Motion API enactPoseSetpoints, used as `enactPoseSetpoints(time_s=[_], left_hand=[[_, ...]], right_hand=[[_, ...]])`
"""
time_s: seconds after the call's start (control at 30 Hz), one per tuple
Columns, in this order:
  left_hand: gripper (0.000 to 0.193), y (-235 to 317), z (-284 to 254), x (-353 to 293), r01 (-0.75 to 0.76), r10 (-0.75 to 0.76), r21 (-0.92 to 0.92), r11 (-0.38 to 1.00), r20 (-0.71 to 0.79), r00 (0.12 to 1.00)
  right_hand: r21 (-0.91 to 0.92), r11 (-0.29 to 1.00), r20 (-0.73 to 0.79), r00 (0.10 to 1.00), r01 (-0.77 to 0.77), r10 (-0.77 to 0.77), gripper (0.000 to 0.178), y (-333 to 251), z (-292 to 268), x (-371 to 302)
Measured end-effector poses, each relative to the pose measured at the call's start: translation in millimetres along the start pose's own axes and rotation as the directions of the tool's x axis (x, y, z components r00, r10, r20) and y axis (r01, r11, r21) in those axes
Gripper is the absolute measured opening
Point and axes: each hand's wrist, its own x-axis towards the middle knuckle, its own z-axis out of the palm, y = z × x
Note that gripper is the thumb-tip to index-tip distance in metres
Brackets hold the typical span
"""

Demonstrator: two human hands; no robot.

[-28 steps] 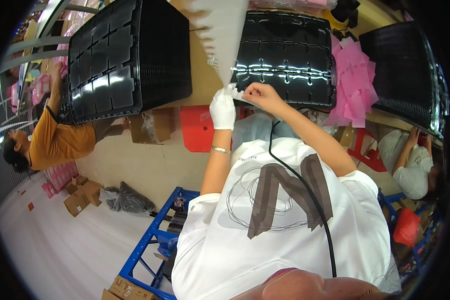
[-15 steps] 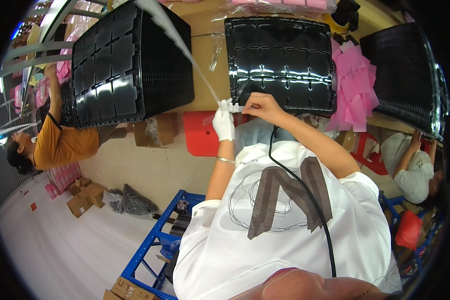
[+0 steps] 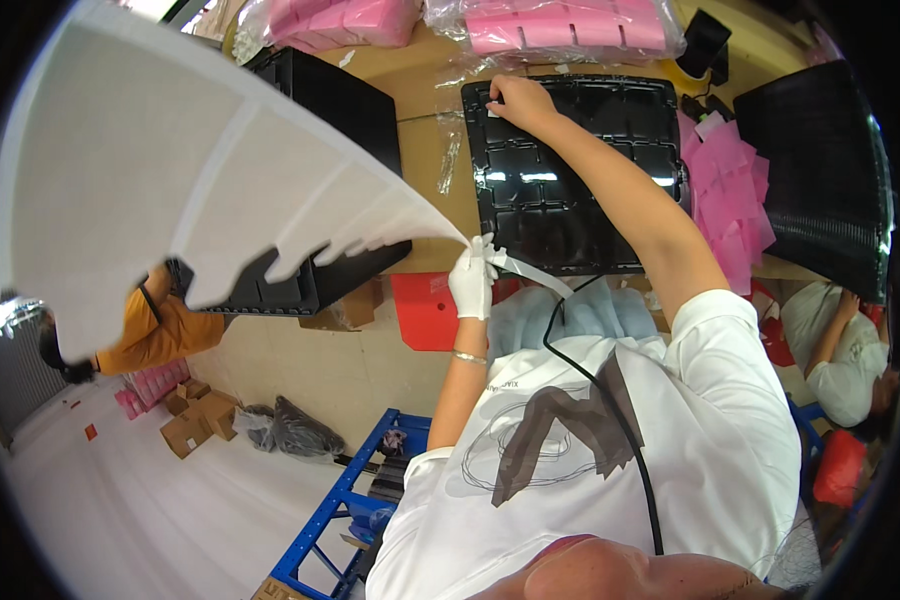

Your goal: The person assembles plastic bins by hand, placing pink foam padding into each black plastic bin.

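My left hand (image 3: 472,280), in a white glove, is closed round a long white strip (image 3: 200,150) with a notched edge, which looks like paper or tape. The strip sweeps up to the far left, very close to the camera. Its short tail (image 3: 535,274) hangs to the right of the glove. My bare right hand (image 3: 523,102) is over the far left corner of a glossy black plastic tray (image 3: 530,225) with moulded compartments. Its fingers are pinched on a small white piece (image 3: 493,112) at the tray's rim.
Pink sheets (image 3: 725,190) lie right of the tray. Black tray stacks stand on the left (image 3: 355,120) and right (image 3: 810,170), with wrapped pink packs (image 3: 570,28) behind. A black cable (image 3: 610,375) crosses my shirt. Co-workers are at the left (image 3: 160,335) and right (image 3: 835,350).
My right hand has left the glove and moved away to the tray's far left corner. The strip has swung nearer the camera and now covers much of the left side.
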Motion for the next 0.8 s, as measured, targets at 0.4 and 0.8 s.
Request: enactPoseSetpoints(time_s=[0.4,0.8], left_hand=[[0.044,0,-7,17,0.044,-0.046,0.045,0.998,0.051,0.998],[0.045,9,2,17,0.046,-0.046,0.002,0.999,0.024,0.999]], right_hand=[[0.008,0.997,-0.109,0.991,0.078,-0.077,0.017,10,1,4],[-0.04,0.999,0.072,0.997,0.012,-0.009,0.017,8,-3,7]])
